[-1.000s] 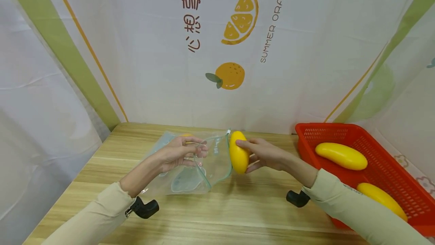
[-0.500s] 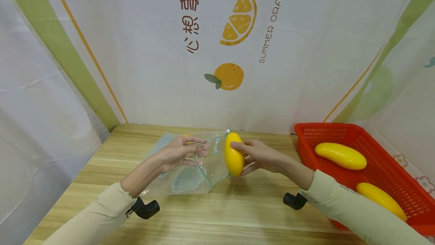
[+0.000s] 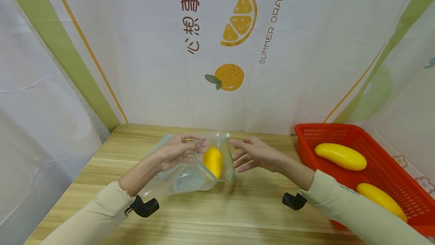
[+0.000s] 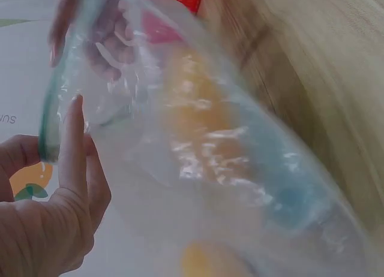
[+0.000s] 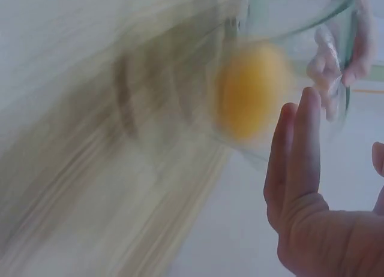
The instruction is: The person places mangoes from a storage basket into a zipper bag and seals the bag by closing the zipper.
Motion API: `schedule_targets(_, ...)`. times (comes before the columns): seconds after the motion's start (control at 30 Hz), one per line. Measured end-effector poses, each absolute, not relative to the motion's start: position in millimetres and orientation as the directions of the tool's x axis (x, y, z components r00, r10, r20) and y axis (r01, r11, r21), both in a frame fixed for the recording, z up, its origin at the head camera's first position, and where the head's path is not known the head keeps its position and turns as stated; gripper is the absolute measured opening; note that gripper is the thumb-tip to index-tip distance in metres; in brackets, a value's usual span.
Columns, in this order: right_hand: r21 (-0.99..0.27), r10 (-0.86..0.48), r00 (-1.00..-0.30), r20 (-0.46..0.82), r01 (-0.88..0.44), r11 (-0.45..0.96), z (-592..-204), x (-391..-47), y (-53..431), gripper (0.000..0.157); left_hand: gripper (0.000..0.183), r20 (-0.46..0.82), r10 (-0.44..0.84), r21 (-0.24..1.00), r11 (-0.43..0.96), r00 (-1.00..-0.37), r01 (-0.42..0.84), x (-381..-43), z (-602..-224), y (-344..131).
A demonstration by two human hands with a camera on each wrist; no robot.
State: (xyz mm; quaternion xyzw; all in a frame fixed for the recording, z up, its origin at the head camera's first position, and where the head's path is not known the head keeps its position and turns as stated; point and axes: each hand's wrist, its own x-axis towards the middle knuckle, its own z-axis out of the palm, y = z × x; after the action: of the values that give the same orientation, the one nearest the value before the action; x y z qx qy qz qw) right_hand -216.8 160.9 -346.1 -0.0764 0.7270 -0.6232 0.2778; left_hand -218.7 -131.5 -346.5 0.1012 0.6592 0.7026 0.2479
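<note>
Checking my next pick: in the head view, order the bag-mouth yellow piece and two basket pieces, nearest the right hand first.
1. Bag-mouth piece: left of the right hand.
2. Rear basket piece: to the right.
3. Front basket piece: farthest right.

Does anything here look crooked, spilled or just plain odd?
Yes, the backdrop cloth: its SUMMER ORANGE lettering runs sideways and its printed orange lies on its side, as if hung turned. I see nothing spilled; the yellow fruit inside the clear bag is just blurred.
</note>
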Motion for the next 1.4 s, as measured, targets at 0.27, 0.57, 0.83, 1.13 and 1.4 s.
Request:
schedule_targets(0.27,-0.939,-0.441,-0.835,-0.330,0.240,0.248,-346,-216,180,0.073,0.056,-0.192,0.486,0.977,0.018,-0.853,-0.210,-218,-344,-139)
schedule_targets(0.57,-0.930,-0.443,-0.830,-0.339,0.225,0.290,-346,-214,213,0.070,0.055,-0.197,0.556,0.970,-0.007,-0.807,-0.242,-218,-345,-146)
schedule_targets(0.83,-0.919,-0.372,-0.861,-0.347,0.233,0.318,-343,-213,248,0.066,0.052,-0.177,0.599,0.968,-0.038,-0.781,-0.249,-220,-351,-149)
schedule_targets(1.13,-0.921,-0.362,-0.879,-0.309,0.182,0.346,-335,-209,287,0.066,0.048,-0.167,0.593,0.972,-0.036,-0.788,-0.233,-221,-352,-151)
schedule_targets(1.4,-0.902,-0.325,-0.894,-0.309,0.166,0.399,-325,-206,317,0.060,0.048,-0.181,0.518,0.960,-0.093,-0.836,-0.265,-221,-349,-151)
